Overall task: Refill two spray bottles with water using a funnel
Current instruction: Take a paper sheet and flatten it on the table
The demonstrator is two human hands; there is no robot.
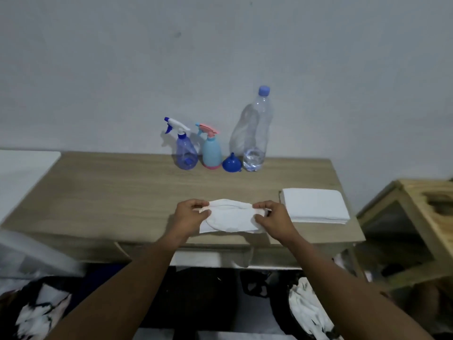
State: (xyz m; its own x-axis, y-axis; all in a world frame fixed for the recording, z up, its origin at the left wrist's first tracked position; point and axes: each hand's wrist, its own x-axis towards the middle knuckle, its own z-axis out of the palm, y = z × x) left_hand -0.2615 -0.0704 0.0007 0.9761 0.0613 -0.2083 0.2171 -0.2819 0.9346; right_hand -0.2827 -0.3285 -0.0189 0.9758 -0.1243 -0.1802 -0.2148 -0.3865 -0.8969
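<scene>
The left hand (190, 214) and right hand (272, 217) cover both ends of the white crumpled paper tissue (230, 217), so the shape of those ends cannot be told. Both forearms run off the bottom edge. The pale blue opaque spray bottle with a pink trigger (211, 152) hides its fill level. The white flat surface (22, 173) is cut by the left edge, the pale wooden frame (416, 204) by the right. The translucent plastic shape (29, 253) and the black and white cloths (308, 312) under the light wooden table (122, 192) are too blurred to identify.
</scene>
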